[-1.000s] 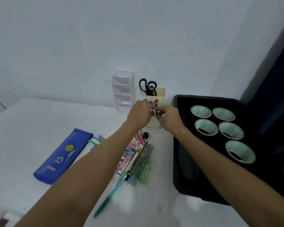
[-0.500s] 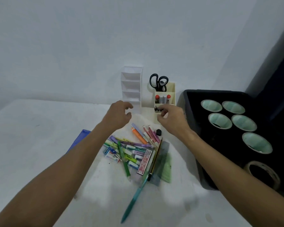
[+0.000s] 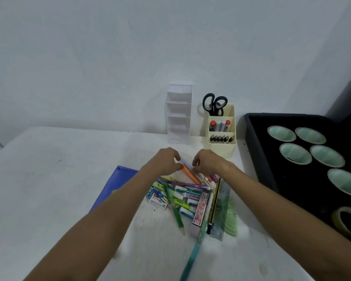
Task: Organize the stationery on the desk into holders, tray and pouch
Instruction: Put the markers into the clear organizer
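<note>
- Both forearms are reaching forward, converging toward the middle.
- Left hand (image 3: 166, 162) is hanging palm down, fingers (image 3: 177, 165) curling in a pinch.
- Right hand (image 3: 208, 162) is lying just beside it, fingers bending downward, knuckles up.

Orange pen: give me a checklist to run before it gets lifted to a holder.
1. Left hand on the orange pen: ok, fingertips pinch its far end.
2. Right hand grip: cannot tell, fingers curl at the pile by a pale blue pen.
3. Pen free of the pile: cannot tell, its near end lies among other pens.
4. Cream holder upright: ok.
5. Room in the cream holder: cannot tell, scissors and markers fill its sections.
6. White holder: ok, upright with nothing seen in its shelves.
</note>
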Motion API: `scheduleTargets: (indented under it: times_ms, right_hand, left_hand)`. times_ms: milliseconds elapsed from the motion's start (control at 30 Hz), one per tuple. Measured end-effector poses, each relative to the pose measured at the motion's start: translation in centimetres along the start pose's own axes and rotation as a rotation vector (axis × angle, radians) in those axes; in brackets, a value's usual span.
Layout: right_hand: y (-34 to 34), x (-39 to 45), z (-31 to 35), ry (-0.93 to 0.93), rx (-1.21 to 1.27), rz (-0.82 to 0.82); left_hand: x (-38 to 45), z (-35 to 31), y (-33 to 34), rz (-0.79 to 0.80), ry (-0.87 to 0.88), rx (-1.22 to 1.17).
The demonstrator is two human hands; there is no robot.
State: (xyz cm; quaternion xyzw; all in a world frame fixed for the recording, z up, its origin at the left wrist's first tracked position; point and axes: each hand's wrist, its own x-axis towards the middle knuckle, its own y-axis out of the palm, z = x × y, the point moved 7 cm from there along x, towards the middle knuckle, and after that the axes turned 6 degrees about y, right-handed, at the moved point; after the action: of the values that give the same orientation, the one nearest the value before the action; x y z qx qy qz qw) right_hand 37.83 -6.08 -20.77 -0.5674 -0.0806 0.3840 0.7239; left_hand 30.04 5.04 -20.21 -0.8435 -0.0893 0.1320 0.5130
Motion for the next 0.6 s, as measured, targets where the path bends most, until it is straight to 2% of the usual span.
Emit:
scheduleTargets:
  times_ms: [133, 267, 433, 600]
  right_hand:
    - [0.6, -0.1, 0.3, 0.054, -0.109, 0.060]
    - [0.8, 0.4, -0.2, 0.089, -0.088, 0.104]
    - [0.6, 0.8, -0.6, 0.075, -0.048, 0.090]
    - [0.3, 0.8, -0.3, 0.079, -0.032, 0.021]
  left_hand:
    - [1.2, -0.9, 1.7, 0.049, -0.010, -0.055]
    - [1.7, -0.4, 2.2, 0.053, -0.050, -0.072]
    - [2.3, 1.5, 1.0, 0.069, -0.141, -0.007]
    - [2.2, 3.9, -0.6, 0.005, -0.221, 0.015]
